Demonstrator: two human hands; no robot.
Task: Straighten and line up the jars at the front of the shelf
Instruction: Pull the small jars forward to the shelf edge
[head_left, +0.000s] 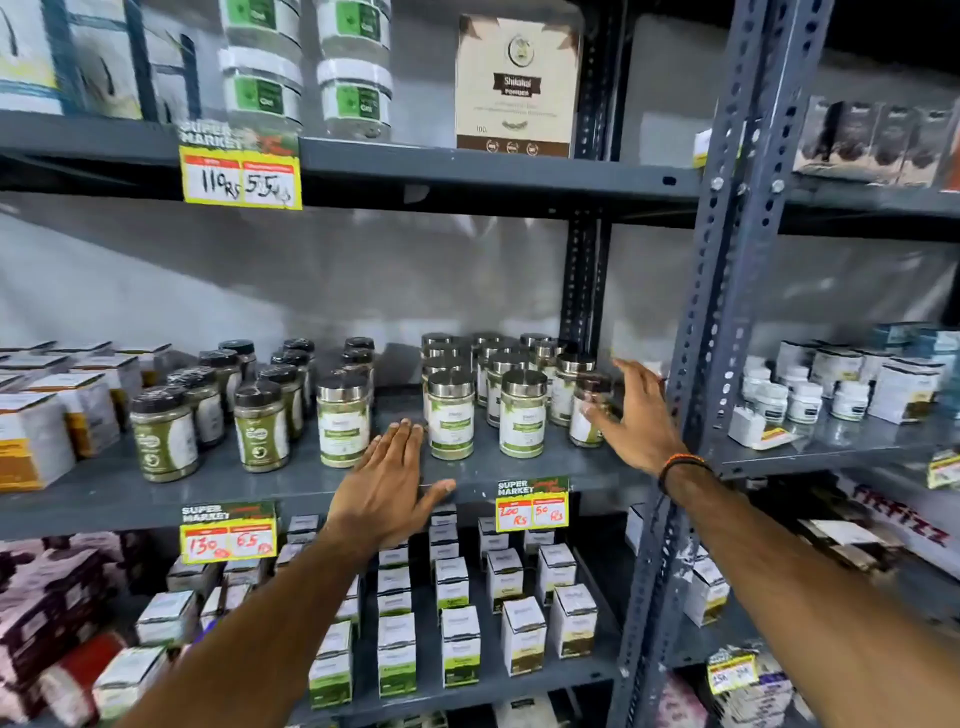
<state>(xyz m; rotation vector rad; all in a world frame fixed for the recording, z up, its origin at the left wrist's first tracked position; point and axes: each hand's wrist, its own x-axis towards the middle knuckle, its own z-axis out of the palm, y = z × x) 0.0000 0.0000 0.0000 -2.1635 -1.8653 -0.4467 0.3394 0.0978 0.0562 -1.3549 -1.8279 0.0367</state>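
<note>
Silver-lidded jars with green and white labels stand on the grey middle shelf (291, 483). Three are at the front: one (343, 421), one (451, 414) and one (522, 413). More stand in rows behind them. My left hand (387, 486) lies flat and open over the shelf's front edge, its fingertips between the two left front jars. My right hand (636, 415) is open, fingers spread, against a dark-lidded jar (589, 410) at the row's right end. It partly hides that jar. Whether the fingers grip the jar I cannot tell.
Black-lidded jars (260, 426) of green powder fill the shelf's left part, with white boxes (36, 431) beyond. A perforated steel upright (727, 291) stands just right of my right hand. Price tags (531, 504) hang on the shelf edge. Small boxes (460, 644) fill the shelf below.
</note>
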